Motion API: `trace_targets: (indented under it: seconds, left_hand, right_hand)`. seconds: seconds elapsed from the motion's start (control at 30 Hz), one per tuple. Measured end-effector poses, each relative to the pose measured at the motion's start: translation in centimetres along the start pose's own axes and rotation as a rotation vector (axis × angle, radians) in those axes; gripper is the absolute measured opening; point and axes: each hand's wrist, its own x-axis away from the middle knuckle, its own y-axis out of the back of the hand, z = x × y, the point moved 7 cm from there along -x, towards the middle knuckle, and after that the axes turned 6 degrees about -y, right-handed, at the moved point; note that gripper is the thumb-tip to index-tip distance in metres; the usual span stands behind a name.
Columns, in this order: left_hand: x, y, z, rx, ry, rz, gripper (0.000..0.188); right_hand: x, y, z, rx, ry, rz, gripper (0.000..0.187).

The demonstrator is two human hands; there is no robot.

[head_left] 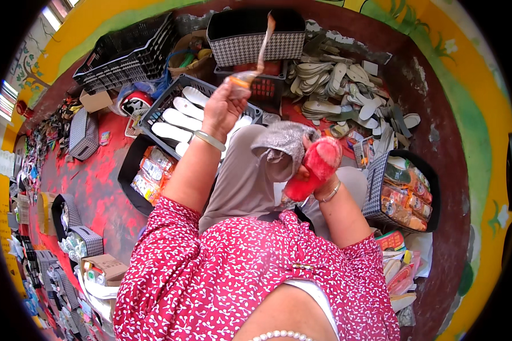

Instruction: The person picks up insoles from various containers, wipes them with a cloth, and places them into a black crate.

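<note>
Over your taupe-trousered lap (227,184), your right hand (325,186) grips a fuzzy red slipper (320,163) beside fluffy grey fabric (281,145), seemingly steadying it, while beyond the lap your left hand (225,105) pinches an orange-and-clear plastic packet (241,84), perhaps keeping its thin pale strip (261,54) clear.

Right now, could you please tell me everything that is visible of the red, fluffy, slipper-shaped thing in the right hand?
The red, fluffy, slipper-shaped thing looks plush, with a paler pinkish patch near its rounded upper end. It is longer than wide and slants, the upper end leaning right. The right hand grips it in the air, fingers showing at its left edge. A grey, fuzzy, cloth-like piece is close at its left. I cannot tell whether it has a separate sole.
</note>
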Motion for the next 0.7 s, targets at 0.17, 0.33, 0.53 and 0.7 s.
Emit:
trace_targets:
  seconds: [0.17, 0.33, 0.53, 0.7]
  left_hand:
    - [0.2, -2.0, 1.6, -0.011, -0.045, 0.08, 0.015]
    - [-2.0, -5.0, 3.5, -0.143, -0.158, 0.093, 0.016]
    - [-3.1, -7.0, 7.8, -0.173, -0.054, 0.062, 0.009]
    - [-2.5, -5.4, 12.7, -0.264, 0.135, 0.022, 0.013]
  right_hand:
    - [2.2, -0.4, 4.1, 0.369, 0.103, -0.21, 0.034]
    - [4.8, 5.3, 10.0, 0.92, 0.048, -0.604, 0.03]
    - [15.4, 15.3, 10.7, -0.1, 0.332, -0.538, 0.026]
    - [27.3, 21.7, 8.2, -0.154, 0.492, -0.859, 0.03]
